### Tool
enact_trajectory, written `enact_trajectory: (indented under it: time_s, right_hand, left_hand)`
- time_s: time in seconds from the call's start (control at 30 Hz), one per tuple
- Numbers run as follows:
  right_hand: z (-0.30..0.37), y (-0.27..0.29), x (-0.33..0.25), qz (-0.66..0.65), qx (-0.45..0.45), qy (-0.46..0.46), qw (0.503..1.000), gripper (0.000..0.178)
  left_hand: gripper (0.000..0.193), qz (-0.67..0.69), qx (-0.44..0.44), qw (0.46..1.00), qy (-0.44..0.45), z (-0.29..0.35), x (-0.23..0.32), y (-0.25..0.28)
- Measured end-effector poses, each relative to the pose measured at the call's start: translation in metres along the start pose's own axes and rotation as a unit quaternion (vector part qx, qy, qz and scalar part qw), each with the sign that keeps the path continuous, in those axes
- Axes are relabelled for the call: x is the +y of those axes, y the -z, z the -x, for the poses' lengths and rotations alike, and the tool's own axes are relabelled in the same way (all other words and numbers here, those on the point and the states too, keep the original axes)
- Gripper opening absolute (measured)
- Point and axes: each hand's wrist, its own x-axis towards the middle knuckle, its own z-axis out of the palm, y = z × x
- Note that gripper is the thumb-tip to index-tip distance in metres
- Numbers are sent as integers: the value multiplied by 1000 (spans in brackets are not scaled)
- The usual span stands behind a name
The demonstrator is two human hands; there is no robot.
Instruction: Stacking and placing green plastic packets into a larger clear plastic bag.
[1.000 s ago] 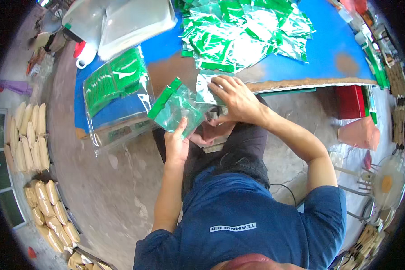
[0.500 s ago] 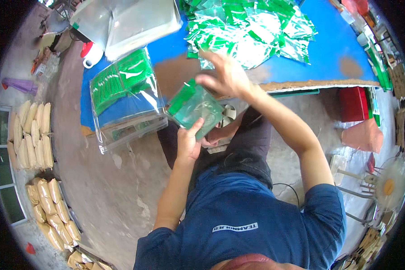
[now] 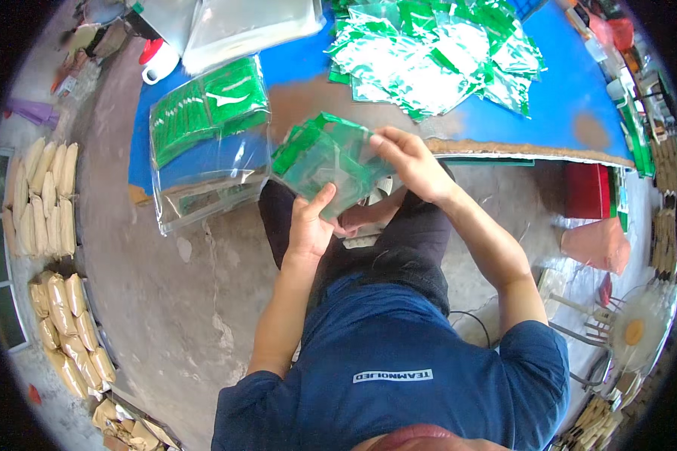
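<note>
Small clear packets with green ends (image 3: pixel 331 158) are held fanned out above my lap. My left hand (image 3: pixel 314 227) is closed on their lower edge, thumb on top. At their upper right corner, my right hand (image 3: pixel 415 161) pinches an edge between thumb and fingers. To the left, a large clear plastic bag (image 3: pixel 237 159) lies over the table edge with rows of green packets (image 3: pixel 195 105) inside. A loose heap of similar green and clear packets (image 3: pixel 436 64) covers the table beyond my hands.
The blue table (image 3: pixel 579 90) has a worn brown front edge. Clear plastic sheets (image 3: pixel 252 30) and a white jug with a red lid (image 3: pixel 158 60) sit at the far left. Stacked brown sacks (image 3: pixel 71 323) stand left; a red bin (image 3: pixel 587 189) and a fan (image 3: pixel 636 331) stand right.
My right hand has come down from above the packets and now grips their upper right corner. More packets show fanned out in my left hand.
</note>
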Motion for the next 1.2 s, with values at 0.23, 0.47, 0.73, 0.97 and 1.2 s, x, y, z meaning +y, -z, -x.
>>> enact_trajectory:
  time_s: [0.23, 0.47, 0.73, 0.97, 1.2]
  right_hand:
    - [-36, 5, 19, 64, 47, 4, 997, 37]
    - [-115, 67, 14, 607, 105, 188, 765, 54]
    - [-28, 2, 24, 505, -123, 322, 791, 39]
    - [-47, 26, 42, 591, -15, 311, 744, 57]
    - [-61, 21, 7, 405, -115, 171, 891, 39]
  left_hand:
    - [44, -112, -6, 993, -29, 4, -7, -15]
    - [42, 0, -8, 1000, 0, 3, -12, 13]
    - [38, -1, 75, 997, 14, -3, -19, 33]
    - [40, 72, 15, 997, 0, 9, -1, 29]
    - [41, -26, 33, 999, -22, 5, -6, 38]
